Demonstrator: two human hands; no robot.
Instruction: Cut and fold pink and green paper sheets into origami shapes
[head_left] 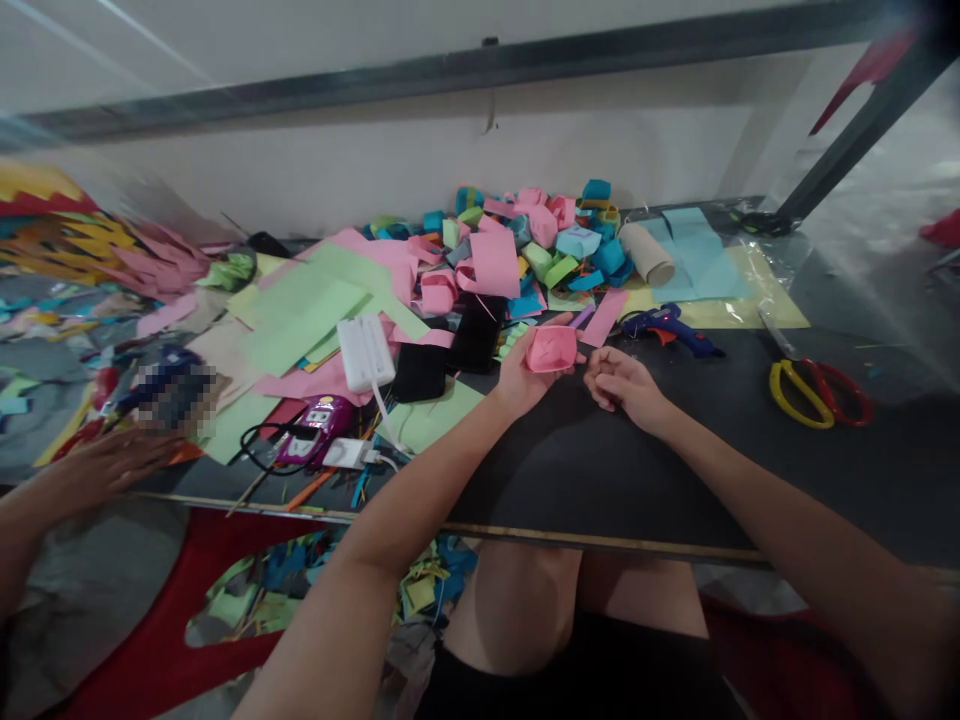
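My right hand (624,385) rests on the dark table (600,470), fingers curled loosely inward and holding nothing that I can see. Just beside it, to its left, my left hand (525,375) cups a small folded pink paper box (551,348), the fingers wrapped under and behind it so the box sits tilted toward my right hand, nearly touching its knuckles.

Just beyond my right hand lies a blue glue gun (671,328), and well off to that hand's right sit the yellow and red scissors (817,392). Left of my left hand are black pouches (450,355), a white power strip (365,352) and green sheets (300,310). Farther out, past both hands, is a heap of folded coloured paper pieces (525,245), with a cardboard roll (646,252) at its right edge. Far left, another person's hand (112,465) lies flat at the table edge.
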